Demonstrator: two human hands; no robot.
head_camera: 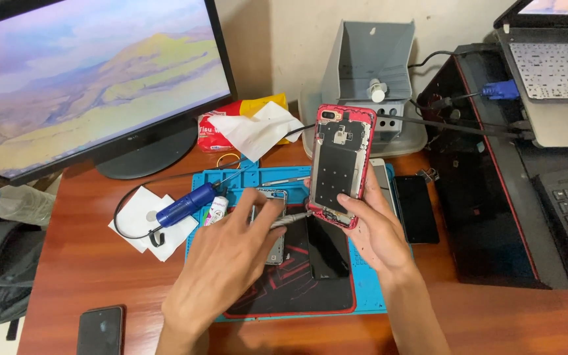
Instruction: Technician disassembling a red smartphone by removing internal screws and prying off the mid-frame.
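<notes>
Right hand (379, 230) holds red phone (340, 164) upright

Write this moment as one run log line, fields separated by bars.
right hand: holds red phone frame upright | left hand: on metal tool | below: blue repair mat | nearby: blue electric screwdriver

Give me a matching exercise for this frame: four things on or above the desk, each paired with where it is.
Things:
1. red phone frame
2. blue tool
3. black phone
4. water bottle

Places:
A. lying at the desk's left edge
B. held up in the right hand
C. near bottom edge, left of the left hand
D. on white paper by the blue mat

Pairs: 1-B, 2-D, 3-C, 4-A
</notes>
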